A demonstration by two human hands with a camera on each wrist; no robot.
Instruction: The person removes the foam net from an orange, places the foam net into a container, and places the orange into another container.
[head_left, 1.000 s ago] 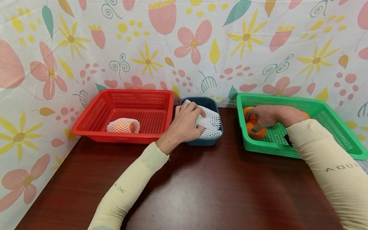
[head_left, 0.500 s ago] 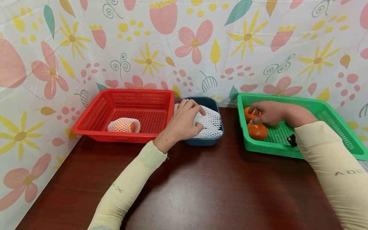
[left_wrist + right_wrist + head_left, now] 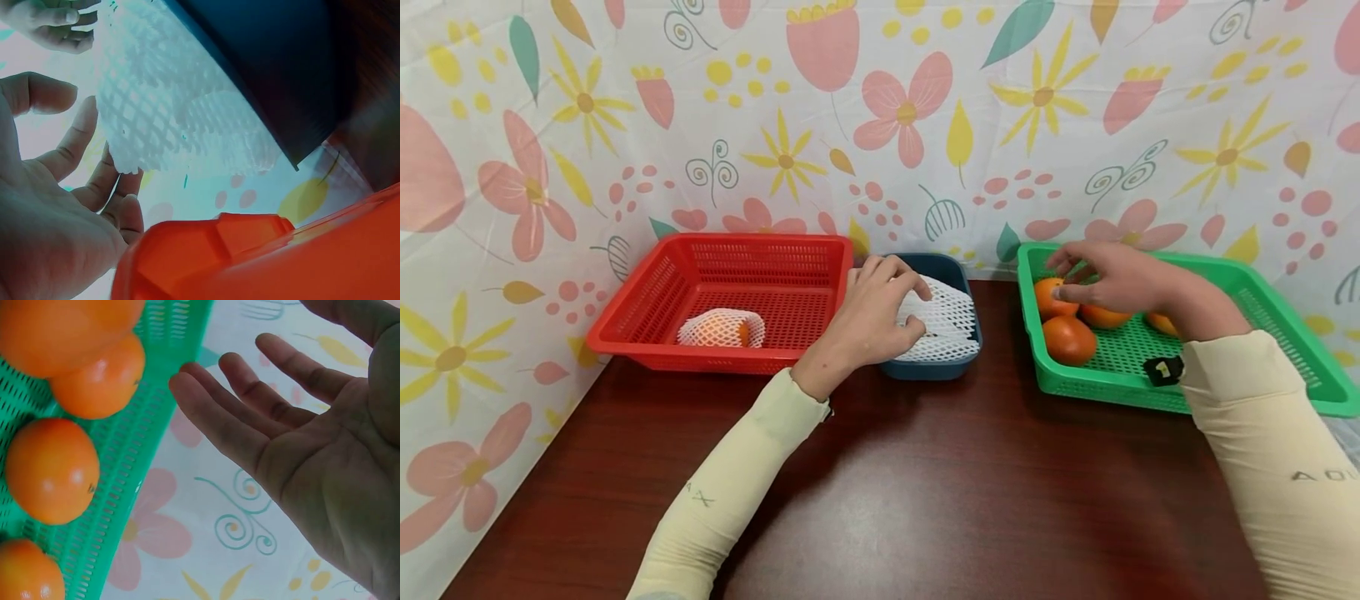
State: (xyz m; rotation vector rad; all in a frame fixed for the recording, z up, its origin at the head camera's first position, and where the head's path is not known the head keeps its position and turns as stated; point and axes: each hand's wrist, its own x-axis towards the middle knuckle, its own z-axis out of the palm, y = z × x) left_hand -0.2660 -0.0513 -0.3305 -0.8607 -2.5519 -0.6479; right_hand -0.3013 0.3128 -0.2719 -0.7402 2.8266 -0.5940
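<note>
My left hand (image 3: 868,321) is at the left side of a dark blue bin (image 3: 931,369) that holds white foam net sleeves (image 3: 946,325). In the left wrist view its thumb and index finger stand apart, while other fingertips lie at the edge of the sleeves (image 3: 159,106); whether they touch is hard to tell. My right hand (image 3: 1127,275) hovers over the green basket (image 3: 1112,398), holding nothing, its fingers spread and loosely bent. Below it lie several oranges (image 3: 1069,340). The right wrist view shows that palm (image 3: 331,469) beside the basket's oranges (image 3: 53,470).
A red basket (image 3: 760,360) stands on the left, with one orange in a foam net (image 3: 721,327) inside. Dark wooden table (image 3: 910,483) spreads in front. A flower-patterned sheet (image 3: 880,125) hangs behind the containers. The right wrist wears a black camera mount (image 3: 1163,371).
My right hand has lifted away from the oranges, moving up and slightly right with its fingers spreading. My left hand has drawn back slightly left from the foam sleeves.
</note>
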